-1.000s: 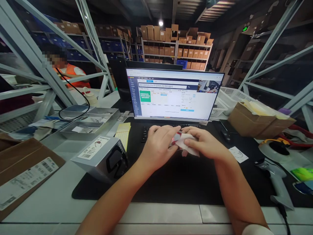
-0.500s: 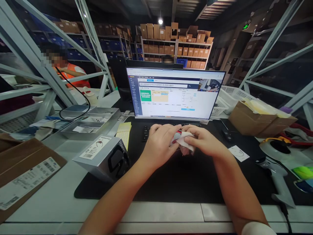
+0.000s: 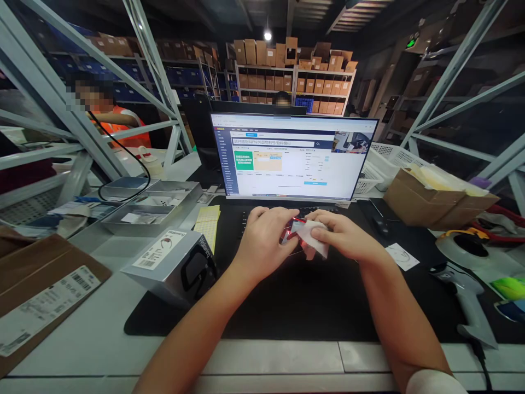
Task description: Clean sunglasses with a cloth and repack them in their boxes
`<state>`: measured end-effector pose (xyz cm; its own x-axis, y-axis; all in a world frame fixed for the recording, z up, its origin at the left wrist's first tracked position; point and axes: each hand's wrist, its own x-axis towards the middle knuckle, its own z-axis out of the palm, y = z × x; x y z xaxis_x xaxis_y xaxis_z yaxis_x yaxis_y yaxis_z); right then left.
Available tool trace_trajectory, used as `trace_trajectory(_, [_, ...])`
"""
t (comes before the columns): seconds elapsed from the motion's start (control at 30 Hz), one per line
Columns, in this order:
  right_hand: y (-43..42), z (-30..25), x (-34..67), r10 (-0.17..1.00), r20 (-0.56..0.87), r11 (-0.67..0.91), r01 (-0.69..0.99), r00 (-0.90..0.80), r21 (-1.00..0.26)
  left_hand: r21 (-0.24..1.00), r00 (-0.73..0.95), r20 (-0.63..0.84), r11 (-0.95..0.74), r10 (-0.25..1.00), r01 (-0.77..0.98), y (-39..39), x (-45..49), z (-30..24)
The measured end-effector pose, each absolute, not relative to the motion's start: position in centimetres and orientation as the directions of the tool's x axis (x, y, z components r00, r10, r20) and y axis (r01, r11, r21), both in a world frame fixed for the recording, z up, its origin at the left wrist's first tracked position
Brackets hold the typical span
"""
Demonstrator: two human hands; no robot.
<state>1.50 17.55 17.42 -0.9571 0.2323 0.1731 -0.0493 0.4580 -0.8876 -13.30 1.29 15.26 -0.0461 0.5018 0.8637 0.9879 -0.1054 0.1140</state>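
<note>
Along the bottom of the frame both forearms are reaching forward over the black mat. A silver box is sitting at the mat's left edge, and a handheld scanner is lying at lower right. At the centre, the left hand is pinching a small packet, glowing red, by its left edge. The right hand is gripping a white slip that is touching the packet's right side, thumb pressing on top. Both things are hovering just above the mat, in front of the keyboard. The packet is looking light, thin and probably slick, and the slip is looking soft and easily creased, so fingertip pinches at the edges are suiting both. Beyond, the monitor is glowing with a form.
</note>
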Motion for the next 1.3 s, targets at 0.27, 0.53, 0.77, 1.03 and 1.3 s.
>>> trace_trajectory(0.27, [17.8,18.0,2.3,0.167,0.038,0.488,0.049,-0.985,-0.871,0.081,-0.025,0.871,-0.094,0.491,0.992,1.2,-12.2,15.4])
trace_trajectory(0.53, [19.1,18.0,3.1,0.114,-0.042,0.333,0.078,-0.993,-0.94,0.109,-0.047,0.866,-0.097,0.498,0.989,0.5,-12.7,15.8])
trace_trajectory(0.77, [18.5,17.6,2.6,0.121,0.024,0.303,0.014,-0.992,-0.953,0.058,-0.021,0.895,-0.071,0.446,0.996,0.3,-12.8,16.2])
trace_trajectory(1.03, [17.1,17.8,2.0,0.222,0.129,0.497,-0.001,-0.966,-0.868,0.074,-0.008,0.883,-0.123,0.47,0.99,0.9,-12.7,15.5])
trace_trajectory(1.3, [20.0,17.9,3.4,0.135,-0.001,0.282,0.039,-0.991,-0.959,0.19,-0.155,0.895,-0.042,0.419,0.981,0.2,-13.7,16.4])
